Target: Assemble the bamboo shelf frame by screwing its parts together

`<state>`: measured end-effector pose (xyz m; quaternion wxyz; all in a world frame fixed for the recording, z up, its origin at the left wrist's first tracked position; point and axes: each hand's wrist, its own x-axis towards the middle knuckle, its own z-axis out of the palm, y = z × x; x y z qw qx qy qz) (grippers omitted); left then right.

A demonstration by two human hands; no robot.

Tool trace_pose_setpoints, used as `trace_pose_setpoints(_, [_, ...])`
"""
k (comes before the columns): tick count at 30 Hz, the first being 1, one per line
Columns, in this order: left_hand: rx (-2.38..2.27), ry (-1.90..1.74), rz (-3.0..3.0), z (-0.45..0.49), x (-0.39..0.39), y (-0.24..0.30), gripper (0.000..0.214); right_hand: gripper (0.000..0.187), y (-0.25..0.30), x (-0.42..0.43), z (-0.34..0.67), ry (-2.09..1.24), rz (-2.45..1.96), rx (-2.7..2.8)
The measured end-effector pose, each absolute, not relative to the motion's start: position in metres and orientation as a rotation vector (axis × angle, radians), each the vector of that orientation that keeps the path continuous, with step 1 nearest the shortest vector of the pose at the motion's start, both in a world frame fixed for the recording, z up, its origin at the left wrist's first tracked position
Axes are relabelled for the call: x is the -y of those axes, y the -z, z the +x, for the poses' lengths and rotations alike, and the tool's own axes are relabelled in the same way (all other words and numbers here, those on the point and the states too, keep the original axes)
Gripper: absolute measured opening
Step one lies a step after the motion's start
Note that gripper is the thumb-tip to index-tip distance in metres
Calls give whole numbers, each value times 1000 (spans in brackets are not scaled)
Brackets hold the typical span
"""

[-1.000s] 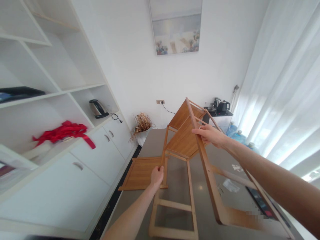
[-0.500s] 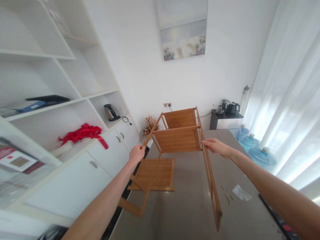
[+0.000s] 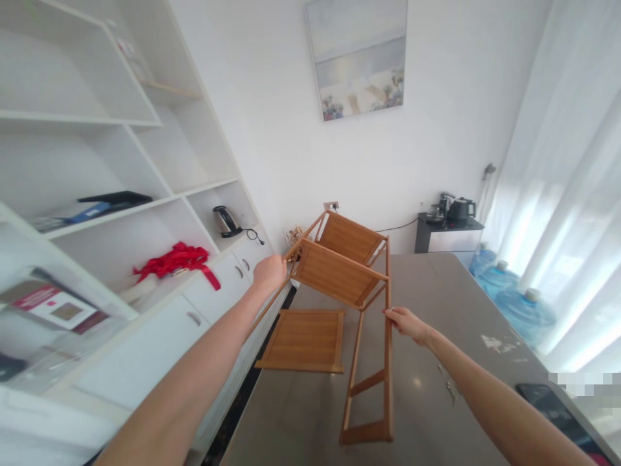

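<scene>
Both hands hold up a wooden shelf rack point(image 3: 342, 272), a slatless bamboo-coloured frame with two panels set between its side frames. My left hand point(image 3: 270, 273) is closed round the left side frame. On the right, my right hand point(image 3: 405, 323) pinches the right side frame partway along. The rack tilts down to the right above the table point(image 3: 436, 285), its lower right end nearest me. A separate wooden panel point(image 3: 306, 342) lies flat on the table below it. Small metal fasteners point(image 3: 451, 389) lie near my right forearm, partly covered by it.
White shelving point(image 3: 160, 188) stands at left with red ribbon point(image 3: 174, 260) and an electric kettle point(image 3: 226, 221). A phone point(image 3: 553, 411) rests at the table's right. Blue water bottles point(image 3: 524, 310) stand beside the curtain. A black-topped cabinet point(image 3: 451, 236) is at the back.
The rack has tilted, its left side rising and its right side dropping. My right hand has moved lower and slightly left. The view has shifted a little left.
</scene>
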<state>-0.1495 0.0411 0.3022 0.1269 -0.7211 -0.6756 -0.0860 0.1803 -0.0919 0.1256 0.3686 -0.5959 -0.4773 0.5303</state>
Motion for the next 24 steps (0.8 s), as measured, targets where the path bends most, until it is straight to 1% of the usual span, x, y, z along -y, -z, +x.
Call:
trace_pose_setpoints(7, [1888,165,-2122,-119,-33,-319,37,28,-95,96,162,-1383,-1604,1180])
trace_pose_setpoints(14, [1816,166,-2238,-78,-12,-321,35,25,-86,110,167,-1343,-1686,1146])
trace_pose_setpoints(19, [1785,-56,-2347,-57,-3,-338,30,27,-84,116,177,-1266,-1772,1133])
trace_pose_setpoints(24, [1647,-12,-2432,-33,8,-344,34,29,-71,121,187,-1229,-1894,1143])
